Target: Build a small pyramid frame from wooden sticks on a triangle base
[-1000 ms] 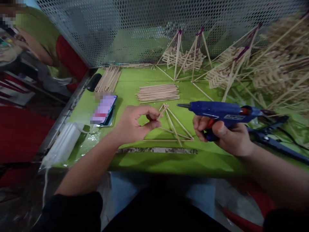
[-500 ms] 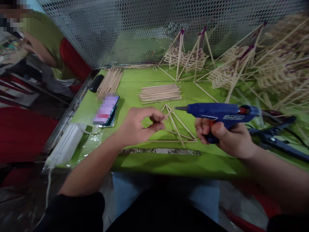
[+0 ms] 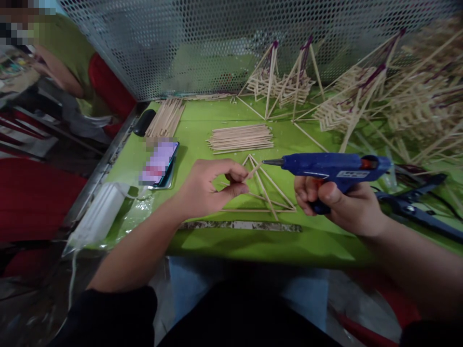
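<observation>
Between thumb and fingers, my left hand [image 3: 217, 185] pinches a thin wooden stick [image 3: 255, 169], its tip pointing up to the right. My right hand [image 3: 340, 202] is wrapped round the grip of a blue glue gun [image 3: 325, 166], fingers by its orange trigger. The gun's metal nozzle is at the stick's tip; whether they touch I cannot tell. Below the hands, a triangular frame of sticks [image 3: 277, 185] lies on the green table [image 3: 195, 144], partly hidden by my left hand. Behind it is a neat pile of wooden sticks [image 3: 240, 138].
At the left lie a second stick bundle [image 3: 164, 118], a phone [image 3: 159, 164] and a white power strip [image 3: 99, 212]. Stick structures with purple tips [image 3: 336, 106] crowd the back right. Dark-handled cutters [image 3: 415, 207] lie right. A perforated metal panel [image 3: 181, 53] stands behind; a person [image 3: 65, 62] sits far left.
Almost nothing differs. The view has shifted very slightly, and both hands keep the stick and glue gun in nearly the same pose.
</observation>
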Demonstrator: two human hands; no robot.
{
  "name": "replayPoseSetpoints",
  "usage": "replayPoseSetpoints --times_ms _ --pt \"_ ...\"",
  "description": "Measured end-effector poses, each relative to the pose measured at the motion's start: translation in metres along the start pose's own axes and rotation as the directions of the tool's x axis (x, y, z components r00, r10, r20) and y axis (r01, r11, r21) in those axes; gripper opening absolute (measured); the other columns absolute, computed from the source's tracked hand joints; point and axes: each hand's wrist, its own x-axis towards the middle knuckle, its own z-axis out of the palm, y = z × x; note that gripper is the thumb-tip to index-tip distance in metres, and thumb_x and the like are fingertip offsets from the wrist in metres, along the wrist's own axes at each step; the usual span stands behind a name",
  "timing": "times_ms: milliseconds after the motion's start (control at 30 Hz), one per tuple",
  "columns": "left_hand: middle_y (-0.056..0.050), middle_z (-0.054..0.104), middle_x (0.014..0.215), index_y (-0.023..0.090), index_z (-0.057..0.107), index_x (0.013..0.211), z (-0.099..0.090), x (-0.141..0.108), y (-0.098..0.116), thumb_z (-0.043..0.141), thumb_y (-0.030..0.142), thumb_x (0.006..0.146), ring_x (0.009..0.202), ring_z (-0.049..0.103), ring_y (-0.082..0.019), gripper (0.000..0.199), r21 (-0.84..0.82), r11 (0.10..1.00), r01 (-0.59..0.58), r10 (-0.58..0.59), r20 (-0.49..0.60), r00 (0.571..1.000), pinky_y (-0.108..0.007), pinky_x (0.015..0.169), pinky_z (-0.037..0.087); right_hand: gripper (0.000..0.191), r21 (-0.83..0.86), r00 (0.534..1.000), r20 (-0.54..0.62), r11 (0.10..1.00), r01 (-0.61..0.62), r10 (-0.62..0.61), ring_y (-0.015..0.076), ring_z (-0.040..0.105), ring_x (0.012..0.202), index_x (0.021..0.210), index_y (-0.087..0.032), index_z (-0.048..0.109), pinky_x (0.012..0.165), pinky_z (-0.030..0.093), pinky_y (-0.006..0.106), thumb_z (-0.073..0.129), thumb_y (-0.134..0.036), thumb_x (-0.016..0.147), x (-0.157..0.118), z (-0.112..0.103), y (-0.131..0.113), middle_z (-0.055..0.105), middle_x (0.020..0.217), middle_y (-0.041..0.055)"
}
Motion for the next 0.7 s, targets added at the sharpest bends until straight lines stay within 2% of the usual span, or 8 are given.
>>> replayPoseSetpoints --times_ms 267,700 --pt "-0.002 0.086 0.087 0.020 0.082 0.098 -0.0003 0.0004 0.0000 0.091 0.022 0.097 0.078 0.082 -0.016 0.009 -0.003 1.000 -0.006 0.006 0.005 1.000 -0.024 0.075 0.064 0.038 0.002 1.000 0.011 1.000 0.004 -0.004 0.0117 0.062 0.058 0.090 -0.022 0.074 0.050 0.052 0.025 0.081 -0.054 0.109 0.0008 -0.0003 0.0002 0.064 0.082 0.0018" --pt "-0.003 0.085 0.087 0.021 0.082 0.097 -0.0009 0.0000 -0.0011 0.091 0.023 0.097 0.077 0.081 -0.016 0.009 0.005 1.000 -0.003 0.003 0.005 1.000 -0.025 0.074 0.065 0.041 0.002 1.000 -0.014 1.000 0.002 -0.002 0.0125 0.061 0.055 0.086 -0.022 0.070 0.047 0.050 0.025 0.082 -0.054 0.108 0.0031 0.0033 -0.0003 0.063 0.077 0.0015"
